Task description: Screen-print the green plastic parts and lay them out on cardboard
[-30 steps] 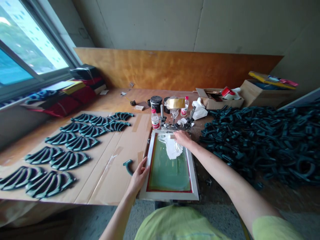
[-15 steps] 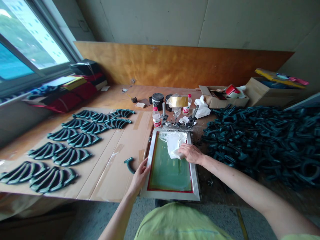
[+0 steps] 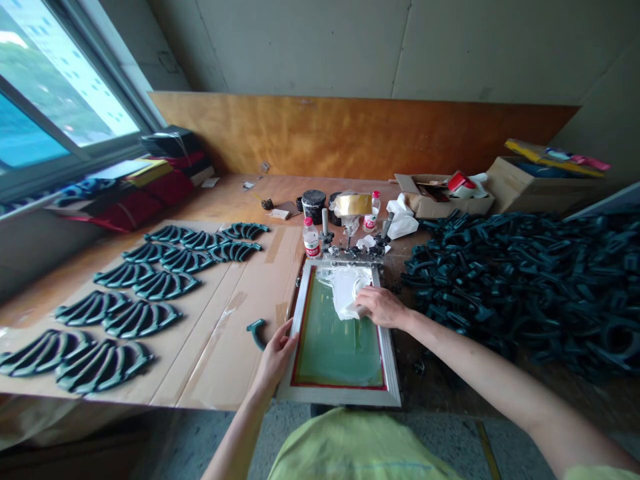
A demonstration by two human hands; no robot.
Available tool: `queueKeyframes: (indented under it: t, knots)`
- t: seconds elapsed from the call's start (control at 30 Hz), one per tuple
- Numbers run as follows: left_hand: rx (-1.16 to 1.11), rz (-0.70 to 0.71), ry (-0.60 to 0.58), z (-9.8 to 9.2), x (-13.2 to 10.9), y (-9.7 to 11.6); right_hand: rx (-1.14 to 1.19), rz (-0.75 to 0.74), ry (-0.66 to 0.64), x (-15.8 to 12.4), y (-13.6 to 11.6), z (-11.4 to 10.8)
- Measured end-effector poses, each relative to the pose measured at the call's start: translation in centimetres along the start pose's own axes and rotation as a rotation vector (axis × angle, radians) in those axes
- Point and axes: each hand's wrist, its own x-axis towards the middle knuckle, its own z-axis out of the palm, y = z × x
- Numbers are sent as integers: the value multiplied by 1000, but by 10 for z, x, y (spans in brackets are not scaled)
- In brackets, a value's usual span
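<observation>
A screen printing frame [image 3: 391, 373] with a green mesh and a metal border lies in front of me. My left hand [image 3: 281, 349] grips its left border, with the thumb on top. White, wet-looking material [image 3: 345, 288] covers the upper part of the mesh. At the lower right of that white patch, my right hand [image 3: 381, 306] is closed low over the mesh. What its fingers hold is mostly hidden. Just left of my left hand, a single dark green curved part [image 3: 257, 332] lies on the cardboard [image 3: 210, 360].
Rows of dark green curved parts [image 3: 144, 320] rest at left; a large heap of them [image 3: 480, 280] lies at right. Behind the frame stand hinge clamps [image 3: 353, 252], a red-capped bottle [image 3: 311, 240] and a black tub [image 3: 314, 207]. Open cardboard boxes [image 3: 440, 200] stand back right.
The view has tilted slightly, so the bench sits a little lower in the picture. Both hands keep nearly the same places on the frame and white patch.
</observation>
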Motion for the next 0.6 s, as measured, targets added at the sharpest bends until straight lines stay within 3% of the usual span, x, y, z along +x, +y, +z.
queueKeyframes:
  t: [0.13,0.27,0.4,0.5,0.6]
  knots:
    - [-35,-41,-93,-4,-9,22,15,211,64,44,16,-23]
    - [-71,-37,-115,-10,-19,68,-90,363,162,73,37,-46]
    - [-119,141,-60,-5,-11,119,-116,636,428,46,67,-62]
    - [-284,352,-88,9,8,156,-53,843,369,10,78,-45]
    - [-342,408,-139,23,27,188,56,731,246,-15,64,-4]
